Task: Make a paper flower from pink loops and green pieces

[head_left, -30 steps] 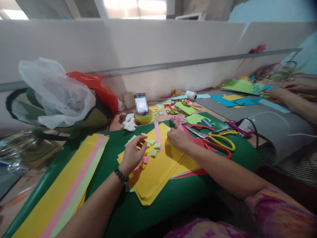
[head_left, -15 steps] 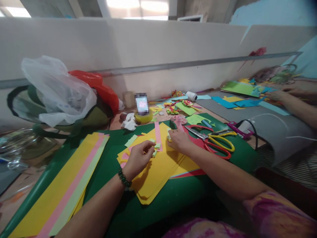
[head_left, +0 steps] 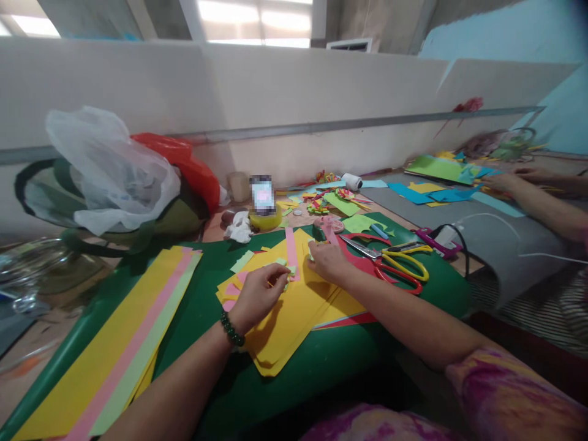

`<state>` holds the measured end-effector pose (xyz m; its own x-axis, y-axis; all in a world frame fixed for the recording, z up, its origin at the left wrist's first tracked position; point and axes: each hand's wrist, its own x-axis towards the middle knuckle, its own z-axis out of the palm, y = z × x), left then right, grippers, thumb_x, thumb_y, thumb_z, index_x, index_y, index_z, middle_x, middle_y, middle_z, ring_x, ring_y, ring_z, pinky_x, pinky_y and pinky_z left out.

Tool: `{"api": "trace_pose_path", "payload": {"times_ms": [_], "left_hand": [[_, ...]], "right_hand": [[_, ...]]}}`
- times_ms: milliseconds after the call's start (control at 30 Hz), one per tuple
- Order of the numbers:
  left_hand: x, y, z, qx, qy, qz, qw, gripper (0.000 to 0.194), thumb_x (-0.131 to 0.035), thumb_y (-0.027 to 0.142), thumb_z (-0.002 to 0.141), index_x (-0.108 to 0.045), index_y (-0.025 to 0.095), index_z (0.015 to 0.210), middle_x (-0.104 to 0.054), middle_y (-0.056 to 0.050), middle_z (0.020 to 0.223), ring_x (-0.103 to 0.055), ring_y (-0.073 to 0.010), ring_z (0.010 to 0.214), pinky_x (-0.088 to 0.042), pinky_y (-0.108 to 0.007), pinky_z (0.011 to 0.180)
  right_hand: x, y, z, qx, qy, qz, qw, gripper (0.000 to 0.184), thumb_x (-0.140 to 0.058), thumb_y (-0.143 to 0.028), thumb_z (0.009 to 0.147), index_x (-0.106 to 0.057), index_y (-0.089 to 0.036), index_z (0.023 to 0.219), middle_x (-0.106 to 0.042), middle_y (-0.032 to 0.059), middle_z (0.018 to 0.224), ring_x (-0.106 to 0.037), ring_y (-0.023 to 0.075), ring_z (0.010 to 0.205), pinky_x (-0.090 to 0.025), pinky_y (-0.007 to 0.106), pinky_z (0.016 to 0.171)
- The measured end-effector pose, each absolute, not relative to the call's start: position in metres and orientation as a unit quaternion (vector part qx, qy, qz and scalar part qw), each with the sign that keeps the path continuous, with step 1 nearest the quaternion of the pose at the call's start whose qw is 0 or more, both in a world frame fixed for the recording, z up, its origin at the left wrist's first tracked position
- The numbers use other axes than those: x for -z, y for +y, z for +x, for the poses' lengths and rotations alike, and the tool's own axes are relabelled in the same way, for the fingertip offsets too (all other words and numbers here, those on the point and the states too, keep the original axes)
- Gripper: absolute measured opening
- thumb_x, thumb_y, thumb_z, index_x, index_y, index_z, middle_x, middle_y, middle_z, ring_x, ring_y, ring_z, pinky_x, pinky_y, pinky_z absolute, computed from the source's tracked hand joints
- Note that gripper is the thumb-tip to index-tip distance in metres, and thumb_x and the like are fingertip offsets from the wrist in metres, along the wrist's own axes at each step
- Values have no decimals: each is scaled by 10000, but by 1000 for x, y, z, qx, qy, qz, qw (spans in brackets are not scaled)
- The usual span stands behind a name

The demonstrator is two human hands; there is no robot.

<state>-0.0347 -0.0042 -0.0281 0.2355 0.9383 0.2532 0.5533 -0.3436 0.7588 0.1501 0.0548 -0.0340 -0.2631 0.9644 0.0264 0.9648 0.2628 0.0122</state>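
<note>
My left hand (head_left: 260, 289), with a dark bead bracelet (head_left: 232, 329) at its wrist, is closed in a pinch over small folded pale green paper pieces (head_left: 291, 271). Beneath both hands lies a stack of yellow paper sheets (head_left: 275, 337). To the right, my right hand (head_left: 329, 263) has its fingers bent together at the stack's upper edge, a sliver of pale green paper showing under the fingertips. Between the hands runs a pink paper strip (head_left: 291, 245). Red-handled scissors (head_left: 399, 278) and yellow-handled scissors (head_left: 408, 257) rest beside my right wrist.
Long yellow, pink and green paper strips (head_left: 133, 331) lie at left on the green covering (head_left: 202, 275). A phone (head_left: 263, 195) stands behind on a yellow roll (head_left: 266, 219). Bags (head_left: 119, 177) crowd the back left. Another person's hands (head_left: 505, 182) work at far right.
The camera view has shifted slightly. My left fingers have drawn closer together over the small green papers. My right hand has barely moved, its fingertips slightly lower on the paper.
</note>
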Motion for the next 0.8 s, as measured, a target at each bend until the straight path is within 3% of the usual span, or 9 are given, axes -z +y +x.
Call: {"api": "trace_pose_path", "payload": {"times_ms": [133, 400, 600, 800], "left_hand": [[28, -5, -34, -351, 505, 736, 283, 226, -505, 304, 816, -682, 163, 823, -725, -55, 744, -644, -168, 668, -489, -258, 610], [27, -5, -33, -348, 509, 731, 293, 223, -500, 299, 813, -673, 160, 828, -710, -57, 745, -641, -166, 682, -483, -250, 603], [20, -8, -28, -340, 509, 658, 438, 281, -553, 406, 799, -656, 144, 819, -696, -62, 751, -641, -150, 615, -488, -245, 569], [14, -13, -24, -322, 493, 555, 587, 490, -542, 618, 789, -634, 138, 750, -696, -75, 759, -660, -157, 703, -461, -218, 587]], "right_hand": [[34, 56, 151, 8, -801, -599, -5, 302, -434, -83, 878, -524, -79, 1167, -696, 200, 1020, -669, 297, 963, -478, 363, 794], [28, 51, 157, 18, -803, -596, 14, 380, -400, -27, 862, -499, -117, 1218, -687, 175, 1062, -675, 284, 957, -475, 326, 713], [23, 33, 167, 106, -812, -560, 128, 379, -423, -75, 896, -514, -136, 1259, -692, 146, 1069, -675, 240, 880, -445, 291, 634], [33, -5, 159, 206, -890, -293, 282, 195, -429, -114, 951, -595, -122, 1052, -667, 62, 787, -611, 175, 709, -434, 287, 614]]}}
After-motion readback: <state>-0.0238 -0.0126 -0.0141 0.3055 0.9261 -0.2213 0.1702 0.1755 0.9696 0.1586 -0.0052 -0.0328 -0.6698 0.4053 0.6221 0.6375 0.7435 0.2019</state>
